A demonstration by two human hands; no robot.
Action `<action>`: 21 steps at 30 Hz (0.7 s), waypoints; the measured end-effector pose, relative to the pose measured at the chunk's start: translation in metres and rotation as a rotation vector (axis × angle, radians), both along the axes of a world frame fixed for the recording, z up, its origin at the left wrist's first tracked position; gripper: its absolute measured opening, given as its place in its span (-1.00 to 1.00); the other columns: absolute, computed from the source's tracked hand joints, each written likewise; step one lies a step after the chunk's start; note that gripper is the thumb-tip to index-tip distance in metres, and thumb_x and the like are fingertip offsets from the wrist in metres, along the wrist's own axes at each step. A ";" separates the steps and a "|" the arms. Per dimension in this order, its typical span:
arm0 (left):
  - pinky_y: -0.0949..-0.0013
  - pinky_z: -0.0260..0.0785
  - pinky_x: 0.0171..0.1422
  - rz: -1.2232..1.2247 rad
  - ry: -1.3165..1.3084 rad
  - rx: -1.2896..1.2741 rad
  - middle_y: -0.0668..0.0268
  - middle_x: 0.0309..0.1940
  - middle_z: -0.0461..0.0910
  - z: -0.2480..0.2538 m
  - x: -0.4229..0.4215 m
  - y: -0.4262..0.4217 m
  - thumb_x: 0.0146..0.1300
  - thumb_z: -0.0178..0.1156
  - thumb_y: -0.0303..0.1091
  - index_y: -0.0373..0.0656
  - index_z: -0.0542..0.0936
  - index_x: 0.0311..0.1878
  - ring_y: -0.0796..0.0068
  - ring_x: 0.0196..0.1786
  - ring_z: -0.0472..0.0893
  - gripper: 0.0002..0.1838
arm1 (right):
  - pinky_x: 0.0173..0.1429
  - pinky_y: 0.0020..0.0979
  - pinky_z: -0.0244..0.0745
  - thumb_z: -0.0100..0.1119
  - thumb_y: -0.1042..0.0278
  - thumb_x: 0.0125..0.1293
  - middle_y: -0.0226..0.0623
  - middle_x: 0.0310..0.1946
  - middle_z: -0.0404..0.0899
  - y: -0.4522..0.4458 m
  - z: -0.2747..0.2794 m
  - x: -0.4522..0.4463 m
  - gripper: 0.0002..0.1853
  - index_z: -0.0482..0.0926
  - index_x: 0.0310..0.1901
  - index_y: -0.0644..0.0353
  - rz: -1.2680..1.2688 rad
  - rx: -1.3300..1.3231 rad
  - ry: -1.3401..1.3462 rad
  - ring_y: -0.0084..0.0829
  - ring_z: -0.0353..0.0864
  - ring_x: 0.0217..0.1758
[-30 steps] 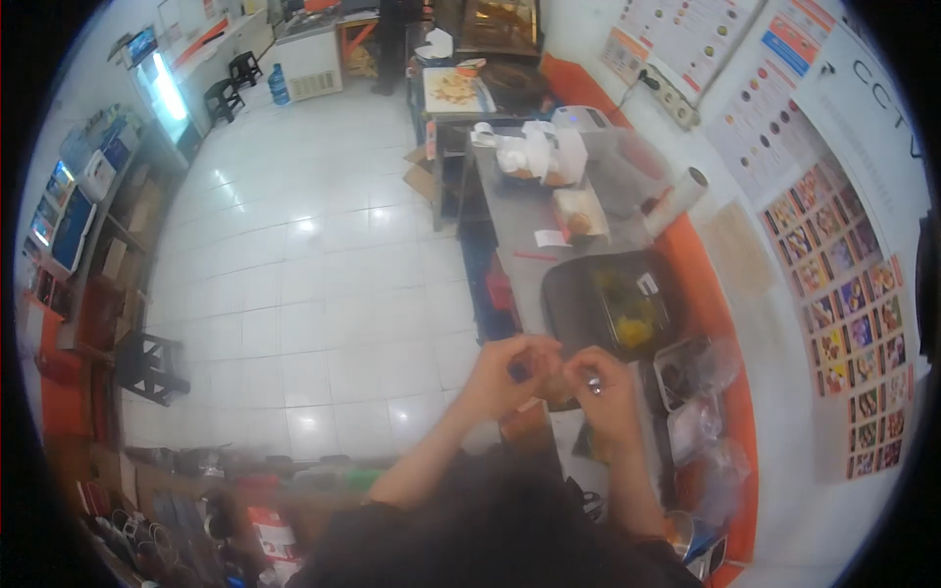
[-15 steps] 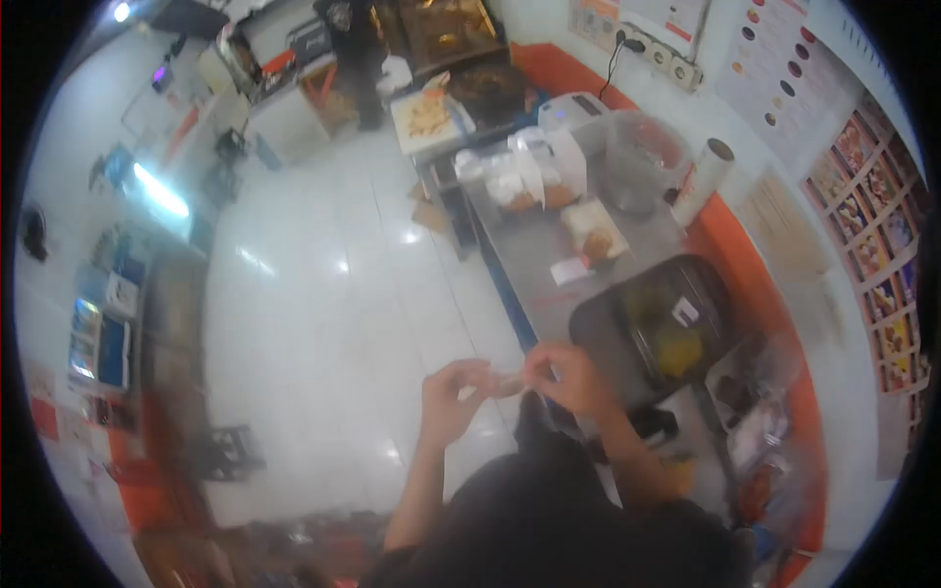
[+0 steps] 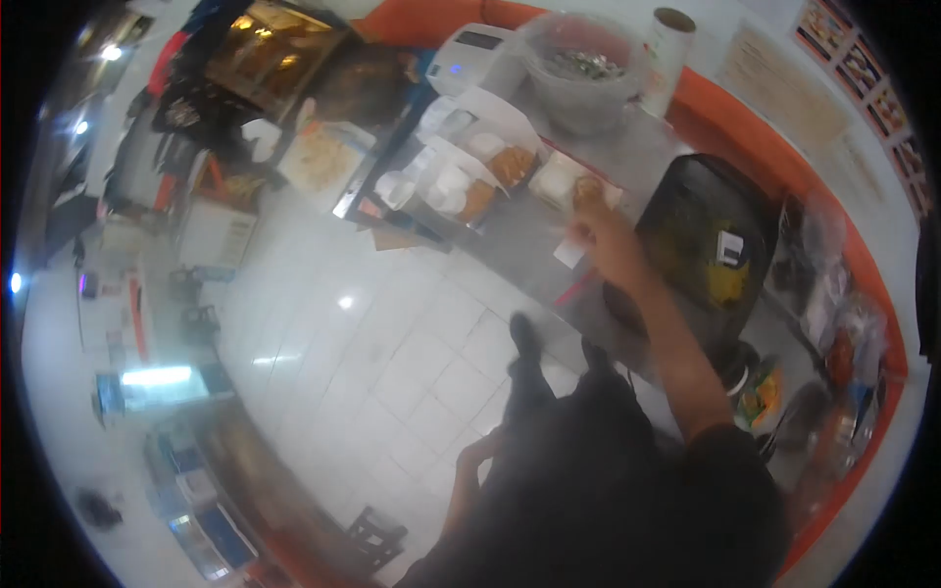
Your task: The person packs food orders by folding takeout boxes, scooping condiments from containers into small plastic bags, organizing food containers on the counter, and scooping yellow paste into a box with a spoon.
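My right hand [image 3: 606, 235] reaches over the metal counter. Its fingertips are at a brown, fried-looking piece [image 3: 587, 190] at the end of a white paper box [image 3: 556, 180]; blur hides whether they grip it. A small white card or paper [image 3: 569, 254] lies just below the hand. My left hand [image 3: 479, 451] hangs low beside my dark clothing, over the floor, and its fingers are partly hidden. Left of the right hand stand two open white boxes, one [image 3: 512, 163] behind the other [image 3: 476, 199], with brown food and white round items inside.
Right of my arm lies a dark tray [image 3: 676, 211] with a yellow-green item and a white label. Behind are a clear tub [image 3: 578, 73], a paper roll [image 3: 669, 59] and a white printer-like machine [image 3: 470, 64]. A dark stool [image 3: 375, 534] stands on the floor.
My hands, which were together in front of me around a small pale thing, have parted. The right has gone forward to the box; the left has dropped. The view has turned right.
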State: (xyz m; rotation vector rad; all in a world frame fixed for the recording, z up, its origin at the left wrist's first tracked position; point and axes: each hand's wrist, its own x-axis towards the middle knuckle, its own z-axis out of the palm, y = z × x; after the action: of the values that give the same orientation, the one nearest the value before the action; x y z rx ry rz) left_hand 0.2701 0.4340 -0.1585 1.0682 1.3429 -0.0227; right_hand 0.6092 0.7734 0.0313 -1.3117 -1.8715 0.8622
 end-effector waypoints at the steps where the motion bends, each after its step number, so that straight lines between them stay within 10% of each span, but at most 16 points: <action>1: 0.12 0.23 0.56 0.031 -0.058 -0.031 0.08 0.58 0.18 -0.031 -0.029 0.001 0.46 0.20 -0.15 -0.16 0.14 0.59 0.12 0.50 0.34 -0.25 | -0.13 -0.19 0.49 0.23 0.48 0.28 -0.12 -0.36 0.62 0.016 -0.016 0.000 -0.94 0.61 -0.31 0.27 -0.015 0.014 -0.027 -0.09 0.64 -0.25; 8: 0.19 0.24 0.54 -0.224 -0.167 -0.244 0.12 0.52 0.29 -0.058 -0.177 0.133 0.41 0.11 -0.27 -0.05 0.06 0.65 0.23 0.50 0.33 -0.21 | 0.03 -0.09 0.56 0.15 0.51 0.30 0.00 -0.22 0.66 0.058 -0.092 -0.030 -0.77 0.63 -0.04 0.30 -0.612 0.247 -0.470 0.05 0.65 -0.09; 10: -0.22 0.35 0.41 -0.279 -0.091 -0.383 0.20 0.52 0.32 -0.027 -0.192 0.177 0.37 0.17 -0.19 0.11 0.12 0.64 0.15 0.49 0.35 -0.20 | 0.06 -0.04 0.56 0.15 0.48 0.32 -0.02 -0.18 0.68 0.044 -0.089 -0.054 -0.78 0.62 -0.03 0.28 -0.710 -0.030 -0.335 0.07 0.66 -0.08; 12: -0.21 0.35 0.42 -0.322 0.009 -0.339 0.22 0.52 0.33 -0.029 -0.210 0.190 0.37 0.17 -0.17 0.14 0.14 0.63 0.13 0.50 0.35 -0.22 | 0.07 0.01 0.58 0.19 0.42 0.32 0.00 -0.16 0.69 0.016 -0.098 -0.075 -0.78 0.63 -0.05 0.26 -0.718 -0.229 -0.398 0.06 0.69 -0.07; 15: -0.02 0.41 0.42 -0.358 -0.059 -0.281 0.16 0.50 0.35 -0.029 -0.219 0.213 0.36 0.21 -0.14 0.03 0.15 0.63 0.13 0.49 0.37 -0.19 | 0.03 0.01 0.61 0.22 0.33 0.30 0.06 -0.20 0.69 -0.036 -0.213 -0.067 -0.68 0.58 0.05 0.25 -0.704 -0.445 -0.181 0.06 0.72 -0.09; 21: 0.22 0.52 0.30 -0.534 -0.021 0.018 0.10 0.33 0.52 0.025 -0.149 0.289 0.27 0.30 -0.35 -0.14 0.31 0.53 0.23 0.26 0.59 -0.26 | -0.02 0.00 0.63 0.18 0.35 0.25 0.13 -0.25 0.70 -0.077 -0.195 -0.103 -0.54 0.42 0.18 0.29 -0.750 -0.500 -0.414 0.09 0.73 -0.19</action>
State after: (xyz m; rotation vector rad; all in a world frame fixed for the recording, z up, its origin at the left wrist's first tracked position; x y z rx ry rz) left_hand 0.1207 0.7231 -0.1333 1.4118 1.0074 -0.3937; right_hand 0.5064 0.6967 -0.1633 -2.4353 -1.2597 0.6901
